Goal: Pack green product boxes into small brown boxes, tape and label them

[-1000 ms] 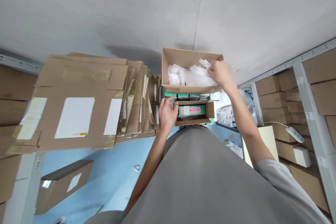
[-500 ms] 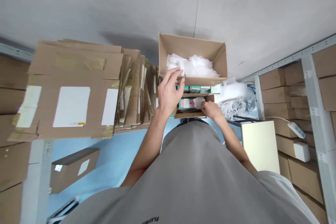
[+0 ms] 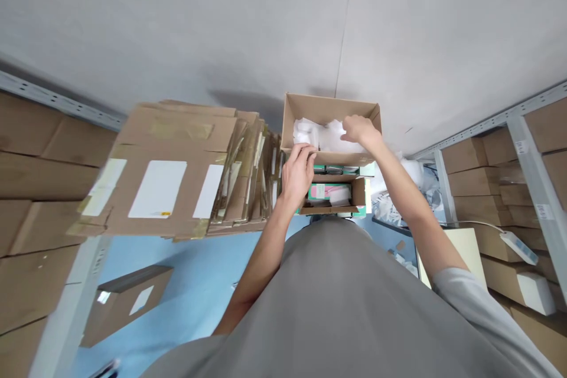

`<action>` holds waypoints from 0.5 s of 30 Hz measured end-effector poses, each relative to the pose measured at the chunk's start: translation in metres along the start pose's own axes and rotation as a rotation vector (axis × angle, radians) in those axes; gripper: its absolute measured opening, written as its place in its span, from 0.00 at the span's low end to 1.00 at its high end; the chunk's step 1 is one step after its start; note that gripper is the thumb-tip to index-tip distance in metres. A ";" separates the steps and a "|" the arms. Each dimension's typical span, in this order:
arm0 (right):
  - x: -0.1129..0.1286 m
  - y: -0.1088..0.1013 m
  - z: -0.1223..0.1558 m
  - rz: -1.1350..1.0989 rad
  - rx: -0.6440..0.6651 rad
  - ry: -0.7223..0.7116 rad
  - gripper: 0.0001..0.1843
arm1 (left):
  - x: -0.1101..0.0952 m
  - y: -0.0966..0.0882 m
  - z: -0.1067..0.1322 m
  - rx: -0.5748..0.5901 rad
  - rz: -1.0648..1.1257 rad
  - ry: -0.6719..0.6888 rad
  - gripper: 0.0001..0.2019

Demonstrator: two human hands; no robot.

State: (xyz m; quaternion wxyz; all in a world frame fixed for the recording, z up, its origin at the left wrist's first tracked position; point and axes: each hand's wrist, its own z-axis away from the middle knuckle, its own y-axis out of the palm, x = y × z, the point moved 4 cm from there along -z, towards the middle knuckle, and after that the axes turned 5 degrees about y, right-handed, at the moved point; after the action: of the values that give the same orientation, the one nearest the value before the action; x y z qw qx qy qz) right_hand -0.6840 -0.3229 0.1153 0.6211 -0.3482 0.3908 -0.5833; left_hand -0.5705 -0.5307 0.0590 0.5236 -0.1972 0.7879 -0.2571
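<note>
My left hand (image 3: 298,175) is at the near left corner of an open cardboard box (image 3: 330,158), its bent fingers over the front rim. My right hand (image 3: 358,129) reaches into the right side of that box, fingers curled down onto white foam wrapping (image 3: 332,137); their tips are hidden. Below, closer to my body, a smaller open carton (image 3: 359,190) holds a pink and green box (image 3: 318,191) with a white label. A white wrapped piece (image 3: 340,195) lies at its right end.
Flattened cardboard boxes (image 3: 177,136) stand in a thick row to the left. Green boxes (image 3: 332,169) show between the two cartons. White foam roll (image 3: 411,171) and paper scraps lie to the right. Shelves of brown boxes (image 3: 473,183) flank both sides, with a power strip (image 3: 519,247) at right.
My right hand has moved up from the lower carton into the upper box. My left hand has closed its fingers at the rim. The view has shifted slightly.
</note>
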 end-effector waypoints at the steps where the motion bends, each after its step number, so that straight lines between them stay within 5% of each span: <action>1: 0.003 0.008 -0.014 0.062 0.070 0.007 0.23 | 0.000 -0.001 0.002 -0.005 0.000 -0.003 0.14; 4: 0.007 0.031 -0.034 0.178 0.218 0.027 0.27 | -0.002 -0.003 0.007 -0.007 -0.007 -0.006 0.12; 7: 0.003 0.041 -0.034 0.183 0.225 0.025 0.27 | -0.004 -0.002 0.010 -0.001 -0.009 -0.007 0.12; 15: -0.018 0.006 0.020 0.034 -0.140 0.042 0.17 | -0.002 -0.003 0.009 -0.007 0.032 -0.016 0.13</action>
State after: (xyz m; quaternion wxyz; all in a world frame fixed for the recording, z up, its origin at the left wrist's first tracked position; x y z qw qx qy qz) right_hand -0.6640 -0.3054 0.1202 0.5968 -0.3719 0.4496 -0.5509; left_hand -0.5615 -0.5337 0.0593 0.5333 -0.1886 0.7876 -0.2443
